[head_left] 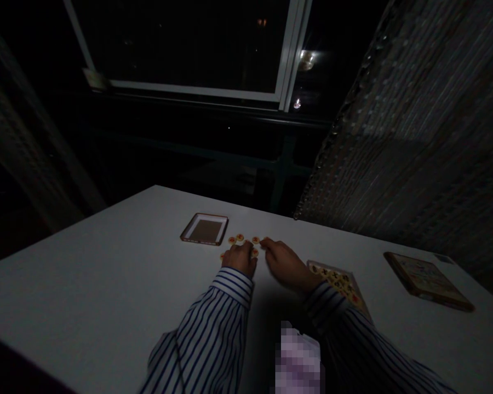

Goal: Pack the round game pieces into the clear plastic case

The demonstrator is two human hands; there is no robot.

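Several round Chinese chess pieces [240, 237] with red characters lie loose on the white table [119, 290]. Over them is my left hand [239, 258], its fingers bent down and close together; the fingertips and whatever is beneath them are hidden. My right hand [286, 264] is just to its right, with thumb and forefinger closed at the edge of a chess piece [266, 238], mostly covered by the fingers. One more piece [255, 240] lies between the two hands. Beside my right wrist, a shallow box tray [361, 290] holds several pieces, partly hidden by my sleeve.
A shallow tray [184, 236] with a brown bottom stands behind my left hand. At the right lies a flat box lid with a printed picture [429, 280]. A string curtain [398, 148] hangs along the right edge, and a dark window [189, 86] is beyond the table. The light is dim.
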